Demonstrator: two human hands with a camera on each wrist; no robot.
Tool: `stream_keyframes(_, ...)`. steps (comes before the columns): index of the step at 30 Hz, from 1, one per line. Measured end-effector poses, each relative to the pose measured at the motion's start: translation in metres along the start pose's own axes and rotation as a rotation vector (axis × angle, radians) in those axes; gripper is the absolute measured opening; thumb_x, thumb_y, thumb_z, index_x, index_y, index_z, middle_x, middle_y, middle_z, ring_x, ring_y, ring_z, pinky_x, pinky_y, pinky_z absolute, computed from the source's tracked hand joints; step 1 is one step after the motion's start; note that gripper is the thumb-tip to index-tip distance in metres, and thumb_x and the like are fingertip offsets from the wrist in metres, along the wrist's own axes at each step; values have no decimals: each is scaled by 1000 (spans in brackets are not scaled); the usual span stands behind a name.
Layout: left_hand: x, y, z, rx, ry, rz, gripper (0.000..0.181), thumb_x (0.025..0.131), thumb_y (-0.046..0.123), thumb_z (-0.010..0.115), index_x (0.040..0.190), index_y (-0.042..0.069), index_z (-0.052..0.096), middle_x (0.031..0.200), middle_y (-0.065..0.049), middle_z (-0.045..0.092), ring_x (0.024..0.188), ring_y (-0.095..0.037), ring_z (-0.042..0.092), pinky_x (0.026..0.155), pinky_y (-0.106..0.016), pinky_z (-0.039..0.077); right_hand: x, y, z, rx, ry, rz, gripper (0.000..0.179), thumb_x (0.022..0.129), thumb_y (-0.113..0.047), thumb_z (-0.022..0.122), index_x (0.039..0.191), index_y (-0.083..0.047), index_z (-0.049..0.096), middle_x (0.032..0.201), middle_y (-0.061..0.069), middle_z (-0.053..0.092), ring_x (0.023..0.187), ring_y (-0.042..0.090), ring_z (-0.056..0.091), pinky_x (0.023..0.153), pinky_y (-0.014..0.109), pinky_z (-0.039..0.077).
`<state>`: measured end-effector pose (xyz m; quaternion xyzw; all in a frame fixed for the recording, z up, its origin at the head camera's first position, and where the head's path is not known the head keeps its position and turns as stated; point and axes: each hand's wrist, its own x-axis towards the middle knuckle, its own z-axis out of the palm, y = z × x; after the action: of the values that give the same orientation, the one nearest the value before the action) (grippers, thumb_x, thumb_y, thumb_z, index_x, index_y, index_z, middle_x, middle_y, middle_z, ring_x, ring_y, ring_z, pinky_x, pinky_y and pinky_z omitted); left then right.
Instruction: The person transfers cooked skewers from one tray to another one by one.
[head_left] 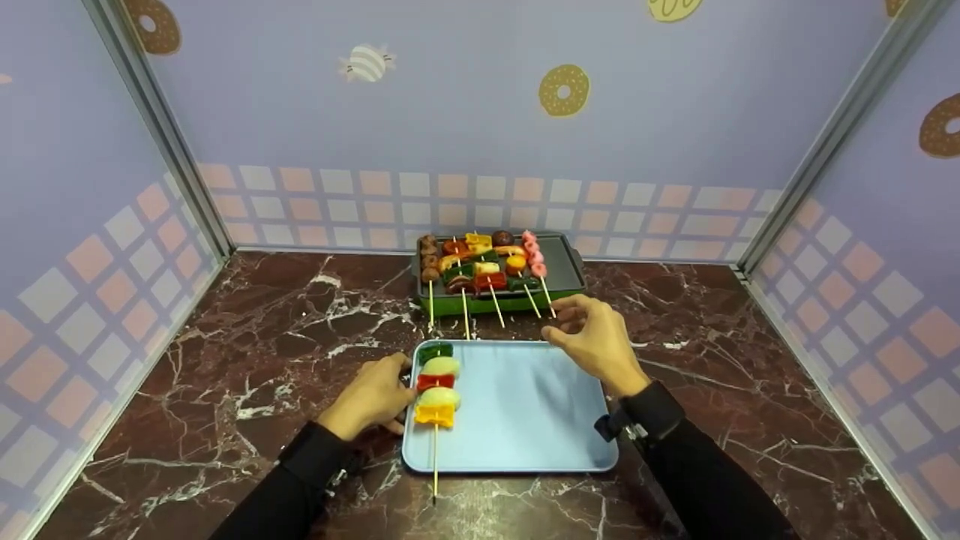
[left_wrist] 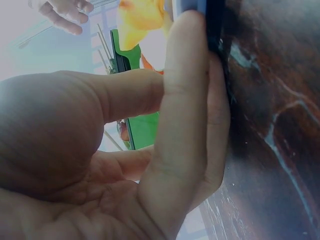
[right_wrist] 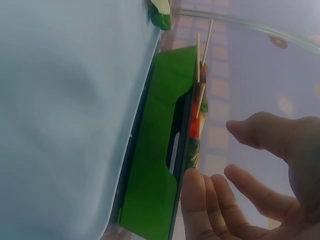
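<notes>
A light blue tray [head_left: 525, 420] lies on the table. My left hand [head_left: 375, 394] grips its left rim, fingertips at the edge. Along that side of the tray rests a skewer [head_left: 437, 381] of green, white, red and yellow pieces, its stick jutting over the near rim. Behind it stands a green grill [right_wrist: 155, 145] with a dark top plate, bearing several skewers. The rightmost carries pink pieces [head_left: 534, 253]. My right hand [head_left: 596, 337] hovers over the tray's far right corner, close to that skewer's stick end, thumb and fingers apart with nothing between them.
On the grill's left is a skewer of brown balls [head_left: 429, 259]; mixed vegetable skewers [head_left: 491, 281] fill its middle, sticks pointing toward me. The dark marbled table [head_left: 300, 330] is enclosed by patterned walls at the back [head_left: 465, 120] and both sides.
</notes>
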<state>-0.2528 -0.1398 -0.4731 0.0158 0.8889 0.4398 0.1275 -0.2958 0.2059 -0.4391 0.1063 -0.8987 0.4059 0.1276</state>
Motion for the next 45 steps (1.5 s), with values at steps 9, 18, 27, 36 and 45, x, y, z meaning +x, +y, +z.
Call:
stream_keyframes(9,-2,-1,0,-6,2,13,49,94,-1,68,140,-1,53,84,-15,64,51,-28,69,45,-38,64,15,4,-1,-28,49,35,39,83,-27,88,118,-20,74,103,8,74,86,16,70,76,36,64)
stream_keyframes(18,-3,1,0,3,-2,12,48,94,0,68,140,0,53,84,-14,64,52,-27,69,45,-38,65,31,9,-1,-26,64,34,42,83,-27,88,119,-13,73,104,13,74,87,19,71,78,39,64)
stream_keyframes(27,-2,1,-1,16,3,11,50,94,0,68,141,-1,53,85,-15,65,51,-27,70,45,-37,64,42,18,4,-59,75,41,41,84,-24,86,120,-8,74,104,15,74,86,23,71,76,41,64)
stream_keyframes(36,-2,0,-1,-7,-11,13,48,94,-1,67,141,-1,53,84,-16,64,52,-28,70,46,-38,65,53,22,9,-11,58,75,41,84,-21,84,120,-5,73,103,14,73,66,16,73,60,33,67)
stream_keyframes(45,-1,-1,0,-33,-19,22,47,93,-4,65,139,-1,54,83,-16,65,53,-28,69,46,-39,65,59,19,16,-35,48,91,35,85,-19,81,116,-5,73,95,10,73,58,13,71,55,30,65)
